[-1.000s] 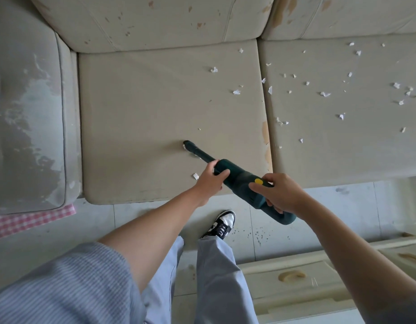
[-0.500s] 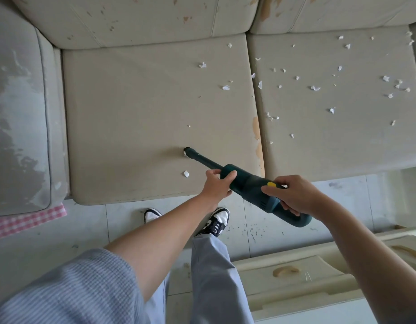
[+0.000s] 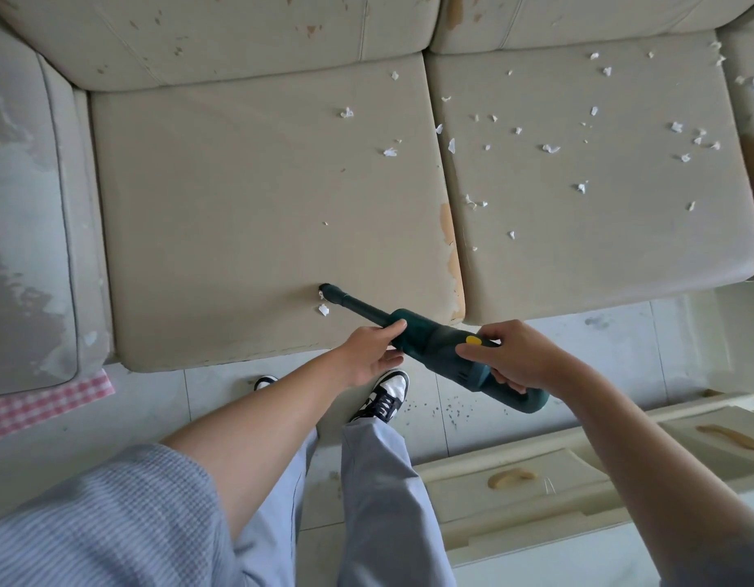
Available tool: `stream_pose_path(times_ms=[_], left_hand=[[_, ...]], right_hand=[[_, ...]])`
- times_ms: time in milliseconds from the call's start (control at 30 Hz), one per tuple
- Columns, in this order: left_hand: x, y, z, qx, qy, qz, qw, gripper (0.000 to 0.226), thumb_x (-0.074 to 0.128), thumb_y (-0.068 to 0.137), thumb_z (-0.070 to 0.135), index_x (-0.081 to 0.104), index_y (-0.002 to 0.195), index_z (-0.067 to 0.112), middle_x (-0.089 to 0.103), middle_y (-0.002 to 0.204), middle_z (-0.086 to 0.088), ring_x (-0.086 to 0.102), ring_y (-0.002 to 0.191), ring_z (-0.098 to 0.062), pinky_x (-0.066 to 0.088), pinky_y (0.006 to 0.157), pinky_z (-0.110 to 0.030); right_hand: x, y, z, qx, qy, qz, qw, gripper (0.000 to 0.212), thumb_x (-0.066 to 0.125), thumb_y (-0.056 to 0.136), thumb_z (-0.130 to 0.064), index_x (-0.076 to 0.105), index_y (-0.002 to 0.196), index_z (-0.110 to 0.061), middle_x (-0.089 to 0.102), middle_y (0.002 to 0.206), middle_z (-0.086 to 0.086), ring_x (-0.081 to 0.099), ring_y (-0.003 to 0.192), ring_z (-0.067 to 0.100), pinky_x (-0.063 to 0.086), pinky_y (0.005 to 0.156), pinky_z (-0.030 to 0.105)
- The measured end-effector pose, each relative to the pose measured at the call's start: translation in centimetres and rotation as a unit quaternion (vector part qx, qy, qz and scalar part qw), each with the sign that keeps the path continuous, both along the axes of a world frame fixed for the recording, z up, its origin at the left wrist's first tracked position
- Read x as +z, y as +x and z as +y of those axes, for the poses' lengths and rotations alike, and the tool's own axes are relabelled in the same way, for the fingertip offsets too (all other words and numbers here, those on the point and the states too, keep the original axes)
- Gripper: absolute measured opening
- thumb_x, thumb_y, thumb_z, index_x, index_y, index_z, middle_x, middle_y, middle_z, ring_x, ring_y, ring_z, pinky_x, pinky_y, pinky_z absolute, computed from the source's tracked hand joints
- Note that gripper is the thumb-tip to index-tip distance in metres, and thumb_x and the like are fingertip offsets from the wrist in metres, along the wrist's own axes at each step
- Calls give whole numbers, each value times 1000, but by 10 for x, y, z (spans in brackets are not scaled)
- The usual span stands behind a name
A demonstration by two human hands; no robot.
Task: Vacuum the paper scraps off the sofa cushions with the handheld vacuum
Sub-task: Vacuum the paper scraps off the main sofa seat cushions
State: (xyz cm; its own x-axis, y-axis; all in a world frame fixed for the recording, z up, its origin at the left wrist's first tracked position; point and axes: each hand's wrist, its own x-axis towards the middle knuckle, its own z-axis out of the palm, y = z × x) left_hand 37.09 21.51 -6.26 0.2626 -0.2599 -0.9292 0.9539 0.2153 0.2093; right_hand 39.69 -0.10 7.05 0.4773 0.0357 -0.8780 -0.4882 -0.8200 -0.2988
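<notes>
Nozzle (image 3: 327, 290) of the vacuum (image 3: 434, 338) touches one scrap (image 3: 323, 309), axis running back to right hand (image 3: 513, 358) gripping handle; left hand (image 3: 373, 353) pinches the barrel.

The right hand (image 3: 517, 358) hides the vacuum (image 3: 430, 336) handle; the right cushion (image 3: 599, 247) runs off frame.

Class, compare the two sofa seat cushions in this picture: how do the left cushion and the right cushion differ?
The left cushion carries only a few paper scraps; the right cushion is strewn with many. The vacuum nozzle rests on the left cushion, not the right. The left cushion's right edge shows worn orange patches. Both are beige.
</notes>
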Motion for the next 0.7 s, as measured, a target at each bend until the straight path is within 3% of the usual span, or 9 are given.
stream_pose_path(times_ms=[267, 467, 567, 700], left_hand=[[1, -14, 6, 9, 14, 25, 1000, 29, 68, 100, 25, 62, 118, 3, 63, 103, -8, 64, 88, -21, 60, 85, -28], [3, -12, 1, 27, 22, 15, 999, 26, 67, 100, 26, 64, 117, 5, 64, 108, -7, 64, 96, -22, 60, 80, -27], [4, -17, 0, 35, 34, 41, 998, 27, 67, 101, 25, 63, 120, 6, 64, 106, -8, 65, 94, -24, 60, 89, -32], [2, -18, -2, 32, 45, 59, 997, 16, 65, 102, 25, 63, 108, 10, 64, 107, -7, 67, 104, -28, 56, 99, -38]], right_hand=[[-5, -5, 1, 15, 16, 12, 1000, 33, 67, 88, -47, 67, 79, -15, 60, 49, 0, 47, 41, 23, 46, 52, 29], [-4, -2, -5, 14, 9, 4, 1000, 33, 68, 88, -47, 68, 79, -15, 59, 49, -1, 48, 43, 22, 46, 52, 29], [-5, 4, -2, 42, 8, 14, 999, 33, 68, 86, -48, 68, 80, -16, 60, 49, -1, 49, 41, 20, 47, 51, 28], [-8, 7, 1, 62, -10, -1, 998, 35, 68, 84, -49, 68, 81, -14, 61, 49, -2, 48, 35, 10, 45, 48, 25]])
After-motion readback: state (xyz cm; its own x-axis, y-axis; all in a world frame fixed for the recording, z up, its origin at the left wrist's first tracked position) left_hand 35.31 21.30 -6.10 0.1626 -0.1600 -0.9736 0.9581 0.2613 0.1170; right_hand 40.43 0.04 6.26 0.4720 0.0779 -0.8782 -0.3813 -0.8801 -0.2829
